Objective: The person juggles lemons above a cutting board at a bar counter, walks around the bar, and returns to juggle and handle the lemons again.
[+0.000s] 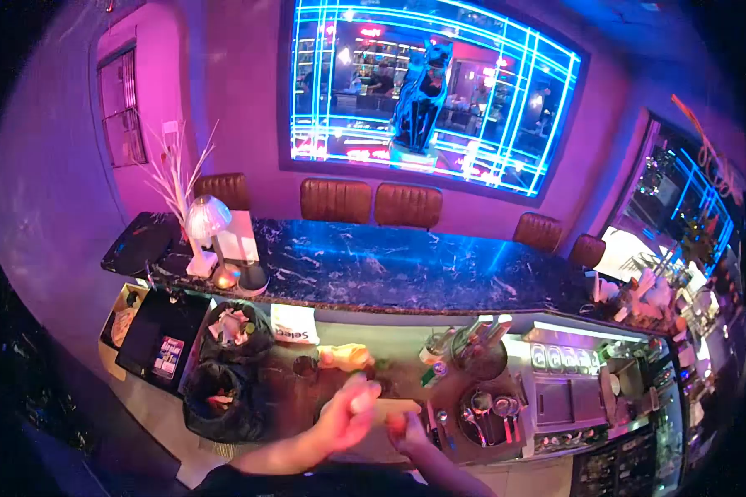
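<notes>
My left hand (348,416) is raised over the near edge of the work counter, its fingers curled in. A pale spot shows at its fingertips, too blurred to name. Lower and to the right, my right hand (406,432) is closed at the near edge of a light wooden cutting board (396,407). What its fingers hold, if anything, is hidden. Beyond the board lies a crumpled yellow cloth (344,356), with a small dark cup (305,367) to its left. Slim metal tools (442,418) lie just right of my right hand.
Two black-lined bins (224,410) with scraps stand at left, near a white printed towel (294,323). On the right are a round dark tray (487,414) of bar tools and a steel sink area (564,403). A dark marble bar top (389,261) runs behind, bearing a lamp (207,217).
</notes>
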Available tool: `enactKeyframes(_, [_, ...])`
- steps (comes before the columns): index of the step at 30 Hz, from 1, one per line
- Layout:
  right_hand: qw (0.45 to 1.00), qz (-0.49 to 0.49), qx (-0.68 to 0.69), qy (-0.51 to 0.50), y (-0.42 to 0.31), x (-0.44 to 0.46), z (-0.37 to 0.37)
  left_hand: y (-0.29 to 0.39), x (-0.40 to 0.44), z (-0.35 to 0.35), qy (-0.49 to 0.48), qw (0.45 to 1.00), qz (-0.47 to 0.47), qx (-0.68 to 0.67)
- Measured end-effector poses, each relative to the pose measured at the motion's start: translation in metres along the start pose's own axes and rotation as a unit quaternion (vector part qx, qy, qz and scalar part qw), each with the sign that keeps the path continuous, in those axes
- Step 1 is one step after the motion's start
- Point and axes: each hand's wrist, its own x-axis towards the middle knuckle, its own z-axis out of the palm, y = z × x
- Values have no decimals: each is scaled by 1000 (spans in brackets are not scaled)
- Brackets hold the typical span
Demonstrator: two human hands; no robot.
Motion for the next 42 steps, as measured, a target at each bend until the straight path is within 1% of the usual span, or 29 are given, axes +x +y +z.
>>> enactKeyframes(2, [996,-19,-20,-90,-43,-42,116,2,-43,-37,-126,980,-35,-153])
enactKeyframes(5, [978,-137,-102,-124,-59,-110,264,0,-66,-15,-20,994,-58,-86])
enactKeyframes(6, [965,-189,-137,-122,-57,-111,262,-9,-58,9,195,980,16,26])
enactKeyframes(7, [949,-241,-171,-115,-55,-111,260,-17,-49,33,414,896,32,155])
enactKeyframes(8, [901,-206,-354,-142,-52,-98,212,-19,-48,19,467,855,34,225])
enactKeyframes(10, [897,-56,-420,-128,-24,-71,123,-22,-60,-56,434,822,89,358])
enactKeyframes(11, [948,53,-301,-91,-6,-59,84,-21,-58,-75,418,817,127,377])
enactKeyframes(12, [949,52,-299,-91,4,-36,41,-14,-53,-80,400,837,165,334])
enactKeyframes(13, [959,162,-126,-194,9,-10,-2,-7,-45,-82,376,864,191,274])
enactKeyframes(15, [919,267,54,-286,13,1,-25,17,-3,-8,292,918,162,216])
enactKeyframes(16, [972,208,-47,-100,17,1,-27,24,11,19,242,942,139,185])
enactKeyframes(17, [976,139,-145,90,21,1,-28,29,15,38,193,962,116,155])
enactKeyframes(19, [987,98,-115,56,-1,7,1,44,-20,22,94,992,19,86])
enactKeyframes(22, [989,-50,-99,-101,-54,-56,185,21,-99,-6,168,986,1,-4])
enactKeyframes(25, [963,-165,-78,-199,-51,-119,276,2,-126,-41,134,990,-52,-7])
enactKeyframes(26, [913,-270,-268,-149,-41,-99,254,-16,-103,-18,249,957,-22,143])
enactKeyframes(27, [870,-284,-380,-138,-36,-82,228,-22,-86,-6,353,889,11,290])
enactKeyframes(29, [870,-116,-460,-135,-8,-33,126,-15,-81,-29,385,868,-8,313])
enactKeyframes(30, [891,7,-426,-156,10,-10,75,-13,-71,-22,366,816,43,446])
enactKeyframes(31, [872,90,-447,-176,19,-17,60,-11,-59,-17,337,744,93,570])
enactKeyframes(32, [856,148,-446,-215,26,-21,53,-8,-50,-19,320,828,159,433])
enactKeyframes(33, [840,182,-445,-252,35,-20,43,-5,-40,-4,321,827,159,432])
enactKeyframes(34, [836,206,-429,-272,43,-17,31,-1,-27,25,198,924,134,297])
enactKeyframes(35, [839,226,-403,-287,49,-11,21,-1,-18,53,66,981,106,149])
enactKeyframes(37, [890,265,-248,-277,58,10,-15,-12,-2,114,49,986,46,150])
enactKeyframes(38, [914,287,-97,-268,60,25,-39,-12,-8,118,40,988,14,149])
enactKeyframes(39, [898,324,82,-285,62,29,-38,-13,-15,122,32,988,-18,149])
enactKeyframes(40, [961,225,-34,-155,42,26,-43,-11,-44,103,173,943,-103,264])
enactKeyframes(42, [994,93,-30,-39,1,11,41,-9,-69,70,304,858,-186,370])
